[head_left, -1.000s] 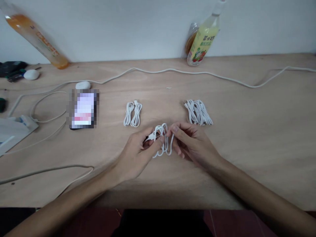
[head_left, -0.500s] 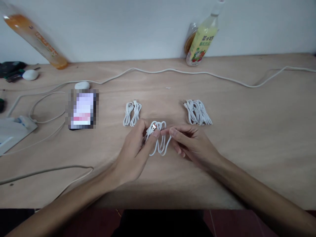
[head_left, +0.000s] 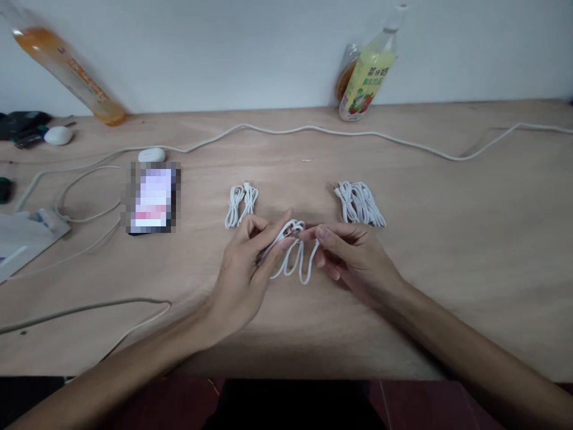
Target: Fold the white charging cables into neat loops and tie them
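A white USB cable [head_left: 305,272] in loose loops hangs between my hands, low over the table. My left hand [head_left: 246,269] grips the looped part and the USB plug, which shows only in part between its fingers. Thumb and forefinger of my right hand [head_left: 351,251] pinch a strand of the same cable on the right side. Behind my left hand lie two coiled white cables [head_left: 240,205] side by side. Beyond my right hand rests a thicker group of coiled white cables [head_left: 360,204].
A phone [head_left: 153,200] with a blurred screen lies left, a white earbud case [head_left: 151,155] behind it. One long white cord [head_left: 308,128] crosses the table. Along the wall stand an orange drink bottle [head_left: 85,80] and a yellow-labelled bottle [head_left: 367,77]. A plastic packet [head_left: 27,239] lies far left.
My left fingers have closed further over the USB plug, now more covered. The hanging loops have spread and shifted slightly right along with my right hand.
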